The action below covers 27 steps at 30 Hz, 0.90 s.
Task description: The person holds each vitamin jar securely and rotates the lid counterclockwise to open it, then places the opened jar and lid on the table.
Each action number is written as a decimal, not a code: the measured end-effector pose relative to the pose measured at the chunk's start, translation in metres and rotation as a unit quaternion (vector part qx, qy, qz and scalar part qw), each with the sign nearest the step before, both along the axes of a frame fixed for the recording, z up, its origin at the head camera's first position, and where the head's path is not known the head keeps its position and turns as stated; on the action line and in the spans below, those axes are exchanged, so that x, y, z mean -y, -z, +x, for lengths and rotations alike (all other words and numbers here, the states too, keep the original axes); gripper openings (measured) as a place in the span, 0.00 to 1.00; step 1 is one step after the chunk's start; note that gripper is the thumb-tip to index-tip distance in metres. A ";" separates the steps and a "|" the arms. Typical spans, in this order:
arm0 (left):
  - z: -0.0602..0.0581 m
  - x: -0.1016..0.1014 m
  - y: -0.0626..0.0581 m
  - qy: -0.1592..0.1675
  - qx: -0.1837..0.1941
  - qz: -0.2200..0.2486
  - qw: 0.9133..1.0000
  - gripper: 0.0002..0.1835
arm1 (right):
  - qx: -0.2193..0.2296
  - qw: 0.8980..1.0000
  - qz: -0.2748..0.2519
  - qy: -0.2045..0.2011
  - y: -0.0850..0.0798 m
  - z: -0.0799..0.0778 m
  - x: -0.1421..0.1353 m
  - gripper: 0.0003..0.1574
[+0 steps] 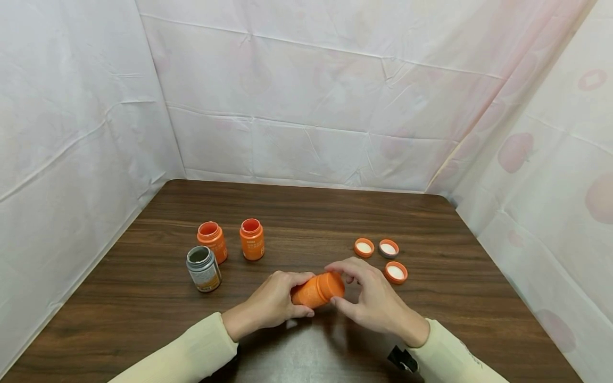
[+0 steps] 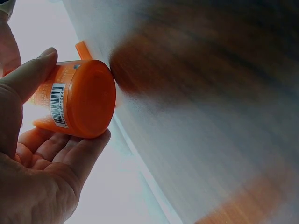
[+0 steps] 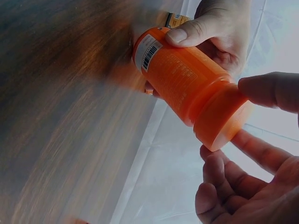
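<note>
My left hand [image 1: 268, 302] grips an orange plastic bottle [image 1: 308, 294] by its body, thumb on one side and fingers on the other. The bottle lies tilted, close over the table, its capped end toward my right hand [image 1: 375, 306]. On that end sits a ribless-looking orange cap [image 3: 219, 116], which my right thumb and fingertips pinch at the edge. In the left wrist view the round base of the bottle [image 2: 93, 99] and a barcode label [image 2: 57, 105] face the camera.
Two uncapped orange bottles [image 1: 252, 240] and an uncapped grey bottle [image 1: 204, 270] stand upright on the left of the dark wood table [image 1: 306, 207]. Three caps [image 1: 395, 272] lie on the right, white insides up. White sheets [image 1: 306, 96] hang behind and beside the table.
</note>
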<state>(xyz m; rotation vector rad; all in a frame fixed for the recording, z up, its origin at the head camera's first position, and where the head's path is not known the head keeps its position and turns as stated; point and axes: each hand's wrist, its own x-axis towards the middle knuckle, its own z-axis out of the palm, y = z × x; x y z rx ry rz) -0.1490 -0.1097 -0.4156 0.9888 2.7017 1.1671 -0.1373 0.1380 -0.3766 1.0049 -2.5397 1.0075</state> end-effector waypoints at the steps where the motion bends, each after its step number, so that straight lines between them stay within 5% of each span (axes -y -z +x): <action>1: 0.000 0.000 0.000 0.000 0.000 -0.001 1.000 0.28 | -0.002 1.000 -0.002 -0.005 0.000 0.000 0.000 0.32; 9: 0.000 0.000 -0.001 0.001 0.004 -0.002 1.000 0.29 | -0.007 0.998 -0.015 -0.056 0.000 0.000 -0.002 0.39; 18: 0.001 0.000 -0.001 0.001 0.002 0.001 1.000 0.29 | -0.003 0.998 -0.024 -0.065 0.000 0.000 -0.002 0.39; 27: 0.000 0.000 0.001 -0.004 0.003 0.001 1.000 0.29 | 0.020 0.998 -0.010 0.051 0.001 0.000 0.000 0.24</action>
